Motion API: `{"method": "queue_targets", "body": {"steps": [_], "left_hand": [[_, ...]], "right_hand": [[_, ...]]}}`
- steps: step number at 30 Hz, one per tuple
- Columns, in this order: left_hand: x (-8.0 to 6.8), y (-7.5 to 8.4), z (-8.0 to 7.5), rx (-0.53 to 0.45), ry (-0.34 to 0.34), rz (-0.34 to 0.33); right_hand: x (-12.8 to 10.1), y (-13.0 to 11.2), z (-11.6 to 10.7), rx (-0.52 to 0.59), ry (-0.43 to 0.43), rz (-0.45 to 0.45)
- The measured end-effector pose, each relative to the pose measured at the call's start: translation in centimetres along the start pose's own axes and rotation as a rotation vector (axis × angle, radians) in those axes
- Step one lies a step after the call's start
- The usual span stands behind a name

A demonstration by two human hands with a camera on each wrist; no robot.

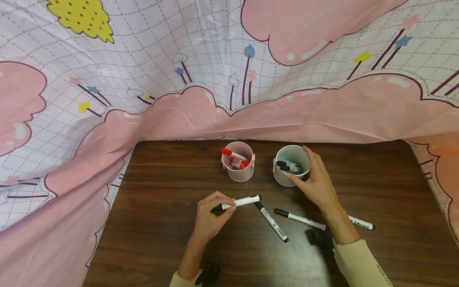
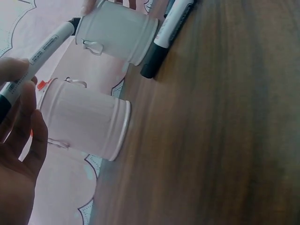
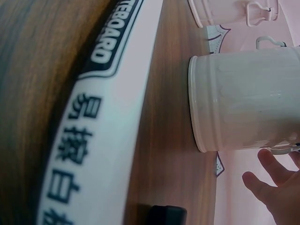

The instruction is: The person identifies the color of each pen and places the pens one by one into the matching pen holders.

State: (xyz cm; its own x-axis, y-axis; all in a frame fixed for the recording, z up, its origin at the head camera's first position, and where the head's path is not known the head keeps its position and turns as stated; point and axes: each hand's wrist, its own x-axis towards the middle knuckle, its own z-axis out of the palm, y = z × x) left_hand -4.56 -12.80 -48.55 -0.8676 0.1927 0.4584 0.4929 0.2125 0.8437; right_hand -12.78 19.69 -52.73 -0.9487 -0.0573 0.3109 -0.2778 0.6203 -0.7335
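My left hand (image 1: 211,219) pinches a black whiteboard marker (image 1: 244,201) between thumb and fingers, black cap toward the palm, above the table. My right hand (image 1: 317,185) spans the near and right sides of a white pail (image 1: 285,179), thumb and forefinger at its rim. Inside that pail lie several black markers (image 1: 292,167). To its left stands a pink pail (image 1: 240,175) holding several red markers (image 1: 233,154). In the left wrist view the held marker (image 2: 47,49) points up toward the white pail (image 2: 117,30).
On the dark wooden table (image 1: 161,199), one black marker (image 1: 274,223) slants below the held one. A second marker (image 1: 300,219) lies left of the right forearm, and a third marker (image 1: 362,223) is partly hidden behind it. A patterned pink cloth (image 1: 215,115) hangs along the table's back edge.
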Motion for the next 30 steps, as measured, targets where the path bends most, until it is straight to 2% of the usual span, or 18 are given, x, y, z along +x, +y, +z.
{"method": "queue_targets", "body": {"steps": [11,22,30], "left_hand": [[2.1,0.2,0.1,0.013,0.017,0.049],[2.3,-0.1,0.4,0.001,0.028,0.027],[3.5,0.3,0.5,0.007,0.032,0.022]], "right_hand": [[0.0,0.0,0.0,-0.005,0.008,-0.013],[0.0,-0.1,-0.1,-0.003,0.007,-0.004],[0.0,0.0,0.0,0.0,0.017,-0.019]]}}
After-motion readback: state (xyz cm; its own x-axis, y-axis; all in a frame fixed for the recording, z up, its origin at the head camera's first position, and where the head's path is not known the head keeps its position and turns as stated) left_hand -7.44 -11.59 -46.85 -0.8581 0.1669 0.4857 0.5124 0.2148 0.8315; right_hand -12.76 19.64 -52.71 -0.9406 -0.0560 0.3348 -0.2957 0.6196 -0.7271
